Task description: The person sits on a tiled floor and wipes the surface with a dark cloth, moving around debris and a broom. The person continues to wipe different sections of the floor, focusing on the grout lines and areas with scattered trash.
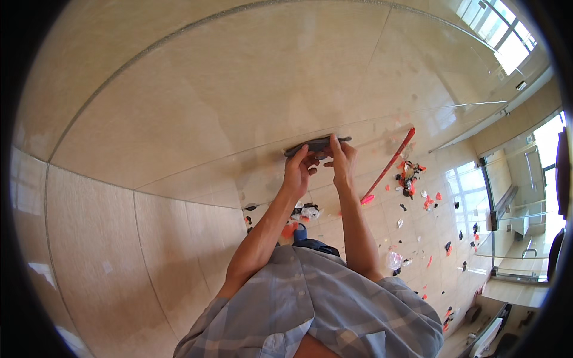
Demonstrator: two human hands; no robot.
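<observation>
In front of my body, close to the beige tiled wall, I hold a dark grey, thin, flexible-looking piece (317, 144), perhaps folded cloth; its exact kind is unclear. My left hand (299, 169) pinches it near its left end, thumb on top. My right hand (342, 160) grips it toward the right end, where a narrow tip sticks out past the fingers. Several of my fingers curl beneath the piece and partly hide it. A red pole (390, 162) with a pink part at its lower end (368, 199) slants beside my right forearm.
Scraps of red, black and clear plastic (408, 179) litter the tiled floor (416, 250), with another pile (306, 211) by my feet. Tiled walls (268, 89) rise ahead and at left (179, 250). Glass doors with metal handles (529, 253) stand at right.
</observation>
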